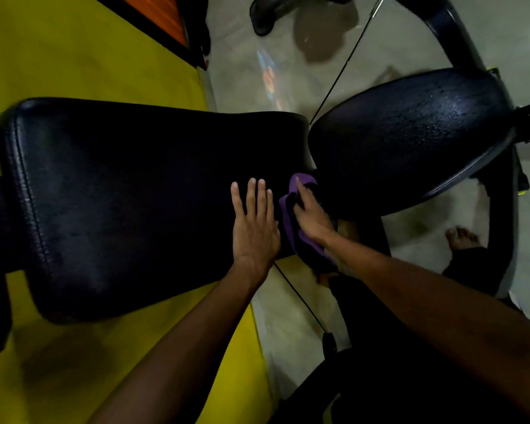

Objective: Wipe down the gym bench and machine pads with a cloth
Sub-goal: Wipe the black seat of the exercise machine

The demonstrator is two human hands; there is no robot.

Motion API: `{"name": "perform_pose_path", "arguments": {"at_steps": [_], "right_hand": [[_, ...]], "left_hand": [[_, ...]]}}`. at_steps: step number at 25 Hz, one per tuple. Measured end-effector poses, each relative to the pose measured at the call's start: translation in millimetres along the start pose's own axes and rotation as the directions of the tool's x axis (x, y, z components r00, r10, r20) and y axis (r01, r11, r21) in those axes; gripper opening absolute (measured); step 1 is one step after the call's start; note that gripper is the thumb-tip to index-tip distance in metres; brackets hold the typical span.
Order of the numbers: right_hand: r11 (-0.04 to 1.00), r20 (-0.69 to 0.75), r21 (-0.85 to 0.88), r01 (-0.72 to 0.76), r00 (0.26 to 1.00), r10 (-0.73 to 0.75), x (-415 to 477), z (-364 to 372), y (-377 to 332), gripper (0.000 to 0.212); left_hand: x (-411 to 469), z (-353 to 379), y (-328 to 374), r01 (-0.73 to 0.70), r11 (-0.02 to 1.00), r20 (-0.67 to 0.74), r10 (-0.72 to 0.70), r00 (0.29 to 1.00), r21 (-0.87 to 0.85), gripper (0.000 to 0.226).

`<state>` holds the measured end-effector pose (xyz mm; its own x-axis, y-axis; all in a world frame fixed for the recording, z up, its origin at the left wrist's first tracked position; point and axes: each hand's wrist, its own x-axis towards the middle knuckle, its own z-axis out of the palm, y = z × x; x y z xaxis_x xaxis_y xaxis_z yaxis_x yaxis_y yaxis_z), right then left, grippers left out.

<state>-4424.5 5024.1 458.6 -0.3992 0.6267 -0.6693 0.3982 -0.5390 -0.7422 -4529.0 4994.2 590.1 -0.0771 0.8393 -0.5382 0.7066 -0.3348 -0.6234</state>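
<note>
Cloth (289,220) is gripped by curled right hand (314,218) at bench pad (135,194) end.
Left hand (254,231) is laid flat, fingers straight; seat pad (410,133) likely to be wiped next.

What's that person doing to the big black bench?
A person is cleaning gym equipment. The left hand lies flat, fingers straight, on the long black padded bench. The right hand holds a purple cloth against that pad's end, by the gap before the rounded black seat pad. The seat pad shows shiny droplets, so it looks wet. A yellow floor mat lies under the bench.
</note>
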Motion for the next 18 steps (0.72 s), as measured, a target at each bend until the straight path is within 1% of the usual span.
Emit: {"name": "perform_pose_path", "arguments": {"at_steps": [2,4,5,6,8,9,10,11,13,14,16,17,18], "right_hand": [[0.993,-0.009,-0.076,0.091,0.996,-0.092,-34.3,15.4,4.8,0.064],[0.991,-0.036,-0.082,0.103,0.994,-0.106,-45.3,16.7,25.0,0.063],[0.996,-0.045,-0.055,0.066,0.997,-0.068,-41.0,11.6,34.8,0.06],[1.0,-0.048,-0.015,-0.019,0.999,0.018,-29.9,4.4,44.8,0.056],[0.975,0.005,0.048,-0.215,0.977,0.215,-6.7,-15.1,55.4,0.053],[0.955,0.037,0.065,-0.288,0.957,0.286,-2.0,-20.7,54.7,0.054],[0.951,0.037,0.073,-0.301,0.953,0.299,-3.1,-20.4,52.6,0.054],[0.962,0.014,0.072,-0.262,0.965,0.262,-9.7,-15.3,49.6,0.052],[0.995,-0.03,0.024,-0.094,0.995,0.094,-38.4,6.5,46.3,0.054],[1.0,-0.035,-0.015,-0.016,0.999,0.016,-54.7,17.4,45.9,0.058],[0.995,-0.082,-0.058,0.081,0.993,-0.085,-67.9,31.8,52.5,0.058],[0.996,-0.127,-0.043,0.08,0.988,-0.085,-63.9,32.1,55.0,0.055],[0.999,-0.186,0.002,0.038,0.982,-0.037,-54.7,29.9,56.9,0.051]], "left_hand": [[1.4,0.8,2.2,-0.004,1.0,0.001,0.004,1.0,0.021,0.074],[2.1,2.1,6.5,-0.006,0.999,-0.005,0.007,1.0,0.034,0.073],[3.5,3.7,9.0,-0.011,0.999,-0.012,0.012,1.0,0.033,0.072],[5.6,5.1,11.3,-0.017,0.999,-0.019,0.018,1.0,0.029,0.07],[10.6,8.1,18.5,-0.026,0.999,-0.026,0.026,0.999,0.022,0.069],[12.8,8.7,21.0,-0.025,1.0,-0.027,0.026,0.999,0.016,0.069],[14.9,9.3,23.3,-0.025,1.0,-0.025,0.025,0.999,0.005,0.069],[16.2,11.0,25.4,-0.023,1.0,-0.024,0.023,0.999,-0.005,0.069],[17.0,12.8,27.7,-0.032,0.999,-0.016,0.032,0.999,0.006,0.071],[17.7,11.9,27.9,-0.039,0.999,-0.01,0.039,0.999,0.018,0.074],[17.3,9.4,29.1,-0.047,0.999,0.002,0.047,0.999,0.027,0.079],[17.5,9.7,29.9,-0.047,0.999,0.001,0.047,0.999,0.026,0.077],[18.7,9.9,30.4,-0.049,0.998,-0.001,0.049,0.999,0.025,0.074]]}}
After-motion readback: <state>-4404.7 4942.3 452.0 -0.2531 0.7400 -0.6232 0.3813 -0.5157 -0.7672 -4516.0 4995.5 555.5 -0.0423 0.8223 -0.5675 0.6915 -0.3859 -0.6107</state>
